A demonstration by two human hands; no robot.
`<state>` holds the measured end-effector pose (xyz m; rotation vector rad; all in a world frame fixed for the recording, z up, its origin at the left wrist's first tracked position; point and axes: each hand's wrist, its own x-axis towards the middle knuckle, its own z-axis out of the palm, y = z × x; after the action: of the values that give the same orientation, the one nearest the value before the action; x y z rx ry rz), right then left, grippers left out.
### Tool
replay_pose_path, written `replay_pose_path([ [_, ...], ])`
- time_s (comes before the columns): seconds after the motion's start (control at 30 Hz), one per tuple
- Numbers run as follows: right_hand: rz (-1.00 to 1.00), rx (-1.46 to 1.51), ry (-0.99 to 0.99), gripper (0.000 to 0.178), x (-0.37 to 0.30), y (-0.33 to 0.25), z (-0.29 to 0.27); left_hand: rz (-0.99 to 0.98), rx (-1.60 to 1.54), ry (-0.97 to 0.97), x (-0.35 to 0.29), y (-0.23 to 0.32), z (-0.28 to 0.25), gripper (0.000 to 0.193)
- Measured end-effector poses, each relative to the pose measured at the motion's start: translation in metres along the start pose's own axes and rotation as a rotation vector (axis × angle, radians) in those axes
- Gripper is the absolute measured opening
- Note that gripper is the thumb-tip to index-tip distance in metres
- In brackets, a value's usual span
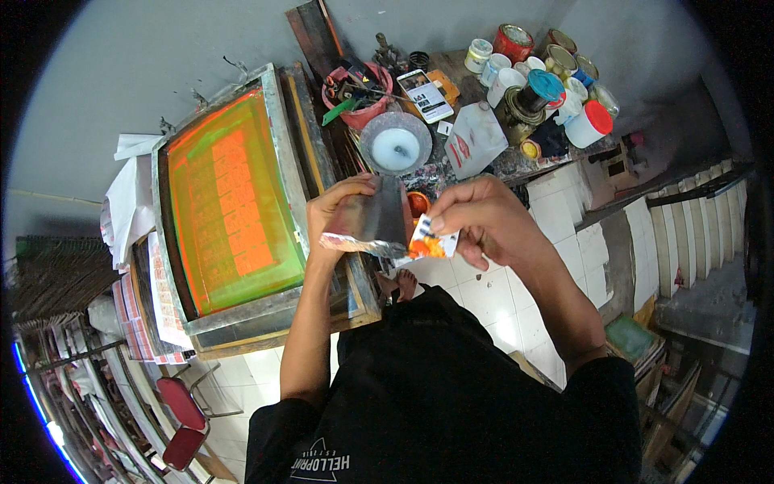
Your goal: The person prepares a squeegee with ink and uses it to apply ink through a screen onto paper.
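Note:
My left hand (337, 211) is wrapped round a dark, ink-stained squeegee (369, 216), held up in front of my body and tilted. Pinched in my right hand (492, 219) is a small white card (446, 243) smeared with orange ink. The card sits right beside the squeegee's end; whether they touch I cannot tell. Just beyond them is a small container of orange ink (418, 203), partly hidden by the squeegee and my hand. To the left lies a screen printing frame (288, 173) with green mesh (274, 153) and an orange printed area.
On the back table are a bowl of whitish liquid (395, 143), a phone (426, 95), a pink tub of tools (363, 115), a plastic jug (476, 139) and several paint cans (513, 40). Printed sheets (165, 298) and a red chair (182, 403) are at left.

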<state>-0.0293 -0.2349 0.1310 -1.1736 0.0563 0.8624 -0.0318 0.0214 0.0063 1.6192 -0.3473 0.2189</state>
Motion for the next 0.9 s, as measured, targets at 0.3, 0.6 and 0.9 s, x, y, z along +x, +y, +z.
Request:
replay_pose_path([
  [0.3, -0.12, -0.237, 0.231, 0.019, 0.085, 0.08, -0.101, -0.478, -0.064, 0.11, 0.016, 0.031, -0.025, 0.027],
  [0.6, -0.947, -1.4, 0.377, 0.017, 0.09, 0.133, -0.078, -0.519, -0.043, 0.083, 0.024, 0.018, -0.006, 0.023],
  [0.9, -0.84, -1.557, 0.305, 0.026, 0.071, 0.152, -0.069, -0.459, 0.174, 0.003, 0.019, 0.033, 0.01, 0.022],
])
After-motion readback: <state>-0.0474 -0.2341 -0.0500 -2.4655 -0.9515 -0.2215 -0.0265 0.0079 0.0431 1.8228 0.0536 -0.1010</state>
